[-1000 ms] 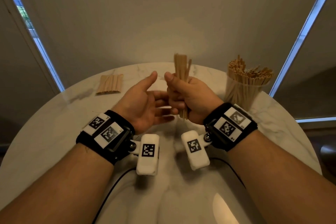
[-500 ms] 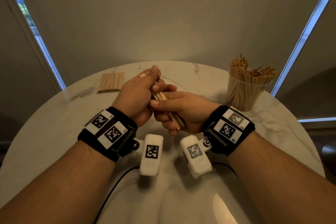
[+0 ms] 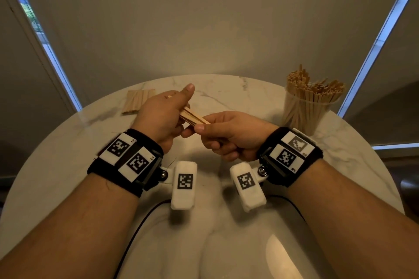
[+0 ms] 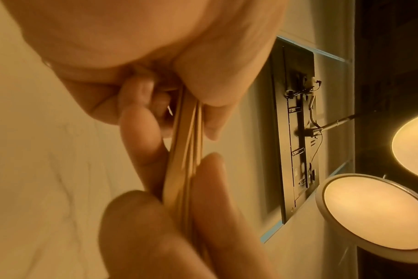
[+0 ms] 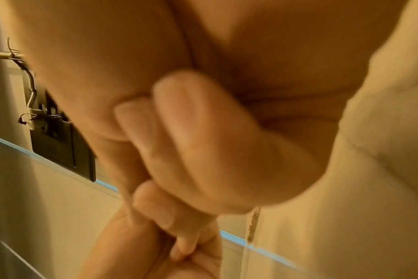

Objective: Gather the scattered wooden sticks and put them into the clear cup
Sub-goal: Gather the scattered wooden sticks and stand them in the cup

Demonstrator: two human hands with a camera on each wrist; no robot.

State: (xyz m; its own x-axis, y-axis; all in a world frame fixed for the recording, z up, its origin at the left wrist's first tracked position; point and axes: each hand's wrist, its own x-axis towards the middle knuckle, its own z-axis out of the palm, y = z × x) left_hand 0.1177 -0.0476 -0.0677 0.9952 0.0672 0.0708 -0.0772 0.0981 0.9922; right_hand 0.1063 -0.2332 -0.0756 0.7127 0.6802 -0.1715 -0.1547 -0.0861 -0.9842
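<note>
A small bundle of flat wooden sticks (image 3: 192, 116) lies nearly level above the middle of the round marble table (image 3: 68, 165). My left hand (image 3: 166, 116) grips its far end, thumb stretched forward. My right hand (image 3: 223, 133) pinches the near end between thumb and curled fingers. The left wrist view shows the bundle of sticks (image 4: 183, 160) squeezed between fingers of both hands. The right wrist view shows my right hand's curled fingers (image 5: 198, 136); the sticks are hidden there. A clear cup (image 3: 305, 110) packed with upright sticks stands at the back right. A flat row of sticks (image 3: 136, 104) lies at the back left.
Black cables (image 3: 140, 222) run from the wrist cameras over the near part of the table. A pale wall with bright window strips at both sides rises behind the table's far edge.
One second ago my right hand alone held the bundle upright, left hand open beside it. Now both hands hold it, tipped nearly level, and the left hand has slid out to its far end.
</note>
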